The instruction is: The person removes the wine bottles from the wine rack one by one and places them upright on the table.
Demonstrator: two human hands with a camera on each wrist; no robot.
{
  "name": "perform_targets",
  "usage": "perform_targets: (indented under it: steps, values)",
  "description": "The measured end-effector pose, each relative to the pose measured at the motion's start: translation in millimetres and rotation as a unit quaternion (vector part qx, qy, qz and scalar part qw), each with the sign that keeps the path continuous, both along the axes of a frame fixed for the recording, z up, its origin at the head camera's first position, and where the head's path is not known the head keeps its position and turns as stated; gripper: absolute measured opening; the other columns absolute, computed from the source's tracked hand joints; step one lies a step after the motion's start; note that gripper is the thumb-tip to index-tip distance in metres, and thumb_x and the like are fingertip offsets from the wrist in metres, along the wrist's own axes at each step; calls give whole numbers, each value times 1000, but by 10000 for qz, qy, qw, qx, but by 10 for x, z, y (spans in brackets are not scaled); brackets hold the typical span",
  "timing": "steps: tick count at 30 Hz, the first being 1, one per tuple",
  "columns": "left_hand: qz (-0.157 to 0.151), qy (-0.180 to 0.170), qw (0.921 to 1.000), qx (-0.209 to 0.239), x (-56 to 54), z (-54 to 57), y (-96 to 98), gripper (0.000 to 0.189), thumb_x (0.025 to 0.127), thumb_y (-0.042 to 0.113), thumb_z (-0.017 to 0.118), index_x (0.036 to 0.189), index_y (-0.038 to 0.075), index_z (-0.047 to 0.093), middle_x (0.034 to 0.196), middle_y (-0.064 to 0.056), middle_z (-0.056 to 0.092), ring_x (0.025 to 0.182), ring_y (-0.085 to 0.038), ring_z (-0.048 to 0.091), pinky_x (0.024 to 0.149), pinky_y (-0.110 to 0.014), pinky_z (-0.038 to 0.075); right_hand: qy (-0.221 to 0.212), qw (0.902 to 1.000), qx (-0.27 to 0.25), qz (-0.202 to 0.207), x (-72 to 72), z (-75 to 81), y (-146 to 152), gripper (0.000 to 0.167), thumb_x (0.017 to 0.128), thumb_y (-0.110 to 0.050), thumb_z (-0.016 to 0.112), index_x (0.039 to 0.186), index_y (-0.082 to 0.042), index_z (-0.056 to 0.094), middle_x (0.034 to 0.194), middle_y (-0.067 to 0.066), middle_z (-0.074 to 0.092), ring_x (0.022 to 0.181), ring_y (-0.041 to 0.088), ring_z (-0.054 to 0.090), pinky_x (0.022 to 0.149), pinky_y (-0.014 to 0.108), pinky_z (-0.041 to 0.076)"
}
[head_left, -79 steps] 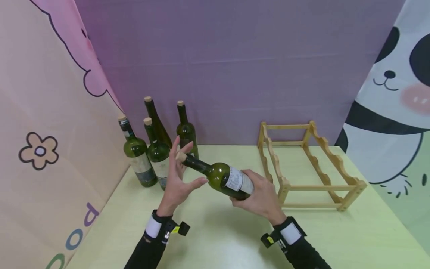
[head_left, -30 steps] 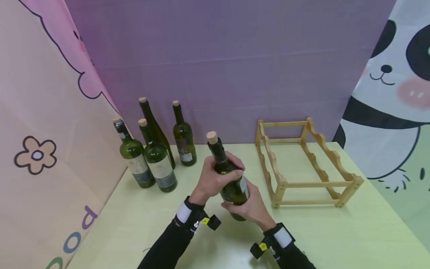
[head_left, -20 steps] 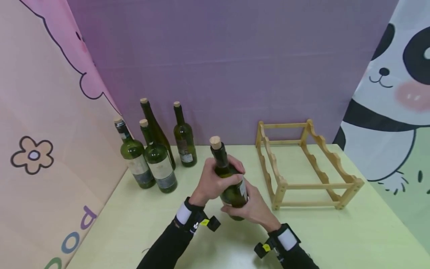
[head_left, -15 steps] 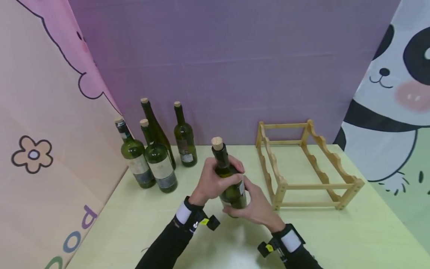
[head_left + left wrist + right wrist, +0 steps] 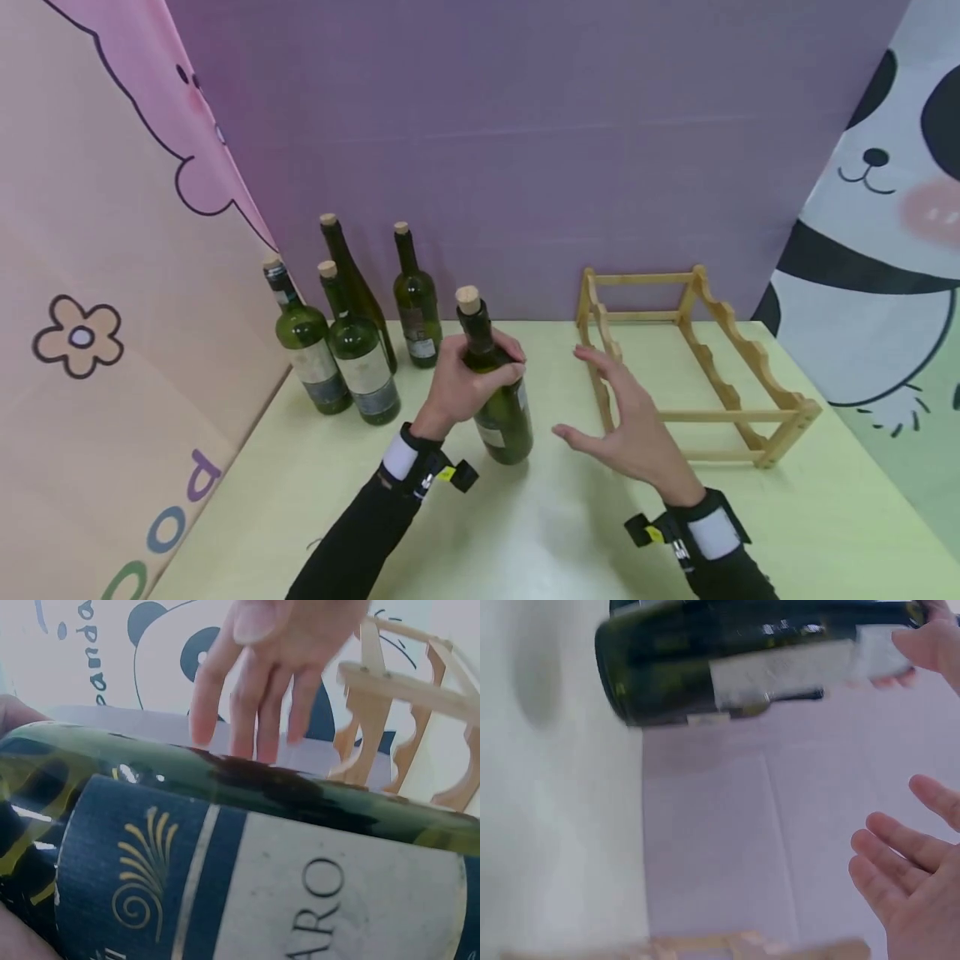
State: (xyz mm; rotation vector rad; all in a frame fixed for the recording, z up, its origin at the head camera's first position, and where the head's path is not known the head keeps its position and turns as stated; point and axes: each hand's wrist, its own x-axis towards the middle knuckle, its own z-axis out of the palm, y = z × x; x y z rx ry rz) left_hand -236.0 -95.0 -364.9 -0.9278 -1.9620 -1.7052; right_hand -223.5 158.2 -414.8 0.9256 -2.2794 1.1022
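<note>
My left hand [image 5: 468,379] grips a green wine bottle [image 5: 504,425] around its shoulder, just below the neck. The bottle stands nearly upright, a little tilted, with a cork in its mouth. In the left wrist view its dark blue and white label [image 5: 285,885] faces the camera. My right hand [image 5: 637,425] is off the bottle to the right, fingers spread and holding nothing. It overlaps the near left corner of a wooden wine rack [image 5: 727,414] in the head view. In the right wrist view, the bottle's base [image 5: 619,671] hangs over the pale table.
Several corked green bottles stand at the back left: two with pale labels [image 5: 367,372] in front, a slim tall one [image 5: 360,287] behind, and one [image 5: 417,312] nearer the middle. A purple cloth [image 5: 510,167] closes off the table's back edge.
The bottle, first held sideways in my right hand, has been turned upright and taken by my left hand around the shoulder. My right hand has just let go and moved right.
</note>
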Motion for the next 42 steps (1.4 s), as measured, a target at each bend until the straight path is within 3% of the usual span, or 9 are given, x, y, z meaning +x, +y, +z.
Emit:
perform_targets:
  steps: [2,9,19,25,28,30,34,37,42]
  values:
    - [187,-80,9998,41,-23,2,-36,9,83,0,74,91,-1,72,94,-21,74,90,-23,71,91,-37,53,166,9996,107,-200,-28,33,85,103,68,-25,95,155,-14,42,155,8,50,142,28,48,119,28,35]
    - [770,-386,9962,91,-149,3,-162,9,82,2,75,91,1,74,94,-19,74,91,-21,69,91,-38,50,148,9963,341,-770,-98,45,315,102,68,-26,94,153,-6,42,151,16,53,136,36,52,105,59,45]
    - [1641,-730,9837,115,-405,63,-326,6,85,5,77,91,2,77,94,-18,75,91,-21,67,88,-39,49,-290,9742,1262,-1851,-119,-28,466,97,79,-48,83,150,3,41,147,31,51,128,48,53,95,65,49]
    - [2000,-1358,9702,137,-554,80,-416,11,86,15,77,93,7,76,100,-11,74,98,-23,64,88,-42,48,-804,9551,1838,-2180,-141,-73,542,91,87,-62,70,147,2,48,140,32,57,123,50,58,91,63,52]
    - [2166,-1580,9633,96,-628,84,-471,12,86,18,77,94,9,75,101,-10,74,97,-24,63,85,-42,48,-774,9497,2055,-2232,-167,-98,564,78,88,-63,68,134,0,62,123,27,69,102,43,69,74,51,57]
    - [2292,-1674,9589,48,-673,76,-509,12,86,20,76,94,10,75,100,-10,73,95,-24,63,83,-41,47,-699,9478,2204,-2197,-189,-115,567,64,89,-60,68,115,-2,71,98,19,75,78,32,69,57,40,52]
    - [2447,-1832,9521,17,-755,50,-574,13,87,20,76,96,11,74,101,-9,73,94,-24,62,80,-39,47,-509,9424,2489,-2175,-226,-152,566,48,90,-57,69,70,-14,61,57,-1,50,49,13,44,43,27,30]
    - [2547,-1894,9483,43,-809,32,-612,14,87,20,76,96,10,74,102,-10,74,94,-24,63,80,-39,48,-463,9357,2684,-2243,-239,-177,563,55,91,-57,66,58,-19,44,51,-5,34,44,12,34,41,27,23]
    - [2764,-1995,9401,58,-873,9,-655,14,86,20,77,96,11,73,105,-9,73,98,-25,62,83,-41,47,-441,9278,2845,-2372,-250,-215,566,59,93,-53,63,51,-19,39,48,-6,30,42,12,32,41,26,21]
